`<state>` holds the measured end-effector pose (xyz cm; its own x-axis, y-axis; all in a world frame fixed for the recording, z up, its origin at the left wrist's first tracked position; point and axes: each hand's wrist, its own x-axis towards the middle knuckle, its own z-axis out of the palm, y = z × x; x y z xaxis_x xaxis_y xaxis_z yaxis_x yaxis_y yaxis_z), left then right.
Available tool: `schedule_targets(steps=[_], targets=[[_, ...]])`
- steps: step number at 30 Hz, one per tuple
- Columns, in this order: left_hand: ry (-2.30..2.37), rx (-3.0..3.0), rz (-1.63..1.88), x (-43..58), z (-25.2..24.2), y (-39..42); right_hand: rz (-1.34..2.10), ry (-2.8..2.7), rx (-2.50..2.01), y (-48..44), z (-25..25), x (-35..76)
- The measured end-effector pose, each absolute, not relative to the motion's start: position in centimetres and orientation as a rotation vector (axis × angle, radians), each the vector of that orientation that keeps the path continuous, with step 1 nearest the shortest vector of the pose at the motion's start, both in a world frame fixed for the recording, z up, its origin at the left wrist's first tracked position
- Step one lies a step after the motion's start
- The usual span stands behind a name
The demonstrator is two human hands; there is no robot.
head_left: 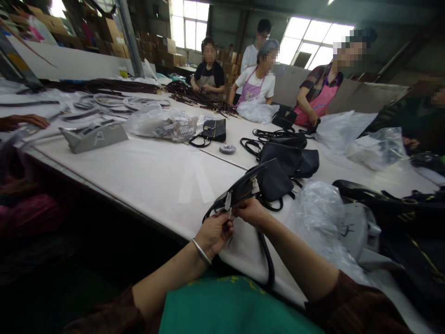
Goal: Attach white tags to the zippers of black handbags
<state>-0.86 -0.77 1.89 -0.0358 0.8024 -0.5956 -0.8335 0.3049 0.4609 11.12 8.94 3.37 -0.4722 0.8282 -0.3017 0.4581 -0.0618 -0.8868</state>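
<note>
A black bag (244, 187) stands tilted at the near edge of the table, with its strap hanging down over the edge. My left hand (213, 232), with a bangle at the wrist, is closed in a pinch on a small whitish strip (228, 202) at the bag's near end. Close beside it, my right hand (252, 212) has its fingers closed against the bag's lower side; what they pinch is hidden. Directly behind lie more black bags (290, 160) with their straps loose.
A grey tape dispenser (95, 137) stands at the left, near a plastic-wrapped bundle (163, 123). A small black bag (214, 130) and a grey coil (227, 149) lie mid-table. Crumpled clear plastic (318, 211) and black bags (413, 218) are on my right. Several people work around the table.
</note>
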Motion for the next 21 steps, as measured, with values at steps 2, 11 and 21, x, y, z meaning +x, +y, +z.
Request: schedule_targets(steps=[2,11,21], targets=[[0.913,-0.065,1.28,-1.0,2.1,-0.8,1.691,-1.708,-1.419,8.6,3.2,10.9],[0.887,-0.127,1.13,-2.2,3.0,-0.6,1.923,-1.473,-1.355,8.3,2.2,10.7],[0.979,-0.068,1.172,-2.0,2.9,-0.7,1.89,-1.378,-1.377,7.2,1.4,10.5]])
